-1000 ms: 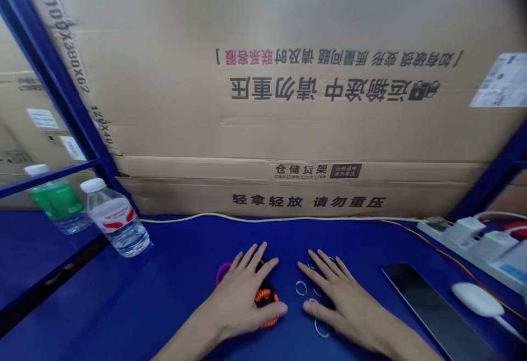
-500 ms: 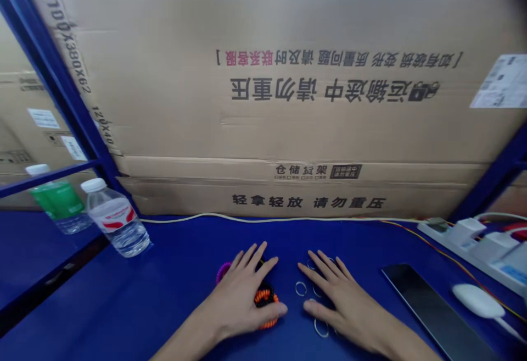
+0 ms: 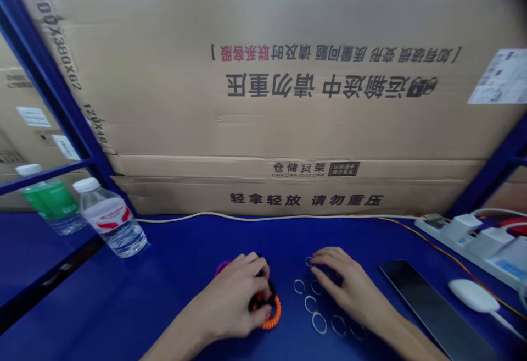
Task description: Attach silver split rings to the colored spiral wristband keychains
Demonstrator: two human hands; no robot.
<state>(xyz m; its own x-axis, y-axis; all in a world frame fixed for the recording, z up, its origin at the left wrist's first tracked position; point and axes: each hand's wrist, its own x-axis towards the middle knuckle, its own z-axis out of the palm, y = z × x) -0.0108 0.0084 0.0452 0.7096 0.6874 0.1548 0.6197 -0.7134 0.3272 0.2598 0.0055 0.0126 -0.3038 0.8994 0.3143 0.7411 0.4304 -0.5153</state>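
Note:
My left hand is curled over a small pile of coil hair ties, its fingers and thumb bent in around a black one. An orange coil hair tie sticks out by the thumb, and a purple coil hair tie shows behind the hand. My right hand hovers low over several thin metal rings, fingers bent and thumb apart from them. One metal ring lies right at its fingertips. Between my hands and below the right one lie more rings, among them a larger ring. The right palm hides part of the surface.
A dark phone lies to the right, beside a white rounded device with a cable. Behind them stands a power strip with chargers. Water bottles stand at left. A large cardboard box closes off the back of the blue surface.
Both hands, spread flat before, have bent their fingers. The left has closed in on the hair ties; the right has drawn up and back, uncovering more rings. The view has shifted slightly.

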